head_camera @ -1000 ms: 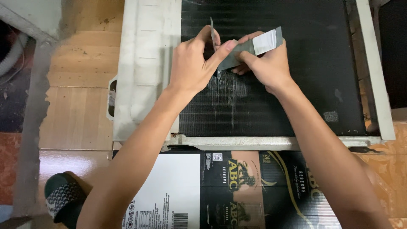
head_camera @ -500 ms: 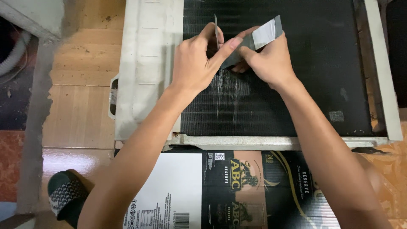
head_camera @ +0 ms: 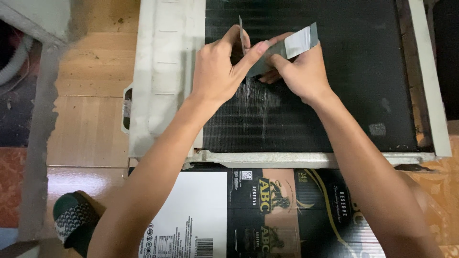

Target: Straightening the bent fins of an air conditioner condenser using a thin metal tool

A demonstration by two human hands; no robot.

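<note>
Both the left hand and the right hand pinch a flat grey metal blade against the black finned coil panel.

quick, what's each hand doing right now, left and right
Left hand: closed, pinching a thin metal blade upright over the black finned coil.
Right hand: closed, gripping a flat grey tool against the coil.
</note>
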